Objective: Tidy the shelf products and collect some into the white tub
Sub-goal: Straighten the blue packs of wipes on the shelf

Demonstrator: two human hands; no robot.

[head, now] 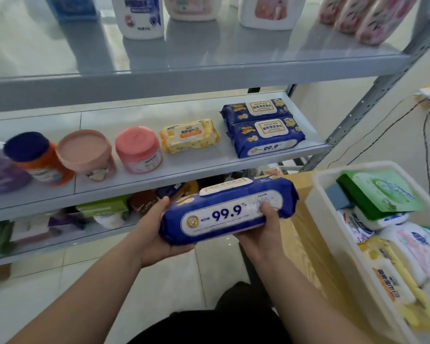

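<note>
Two bare forearms, nearest the lens, rose to one item: blue wipes pack (229, 212), marked 99.9%, which was held level in the air in front of the shelving.

- Left grip (157, 234): was curled round the pack's left end, palm beneath, thumb on top.
- Right grip (263, 234): was curled under the pack near its right end, thumb pressed on the front label.
- White tub (319, 189): stood right of the pack on a wood-grain worktop (298, 219). It held a green pack (382, 194) with white and yellow packs.
- Middle shelf (196, 165): ran above and behind the pack.
- Two matching blue packs (266, 135): lay on that shelf above the pack, one behind the other, touching.
- Up and left of the pack, in a row: yellow wipes pack (189, 136), pink jar (138, 150), peach-lidded pot (85, 152), orange jar (35, 157) with a dark blue lid.
</note>
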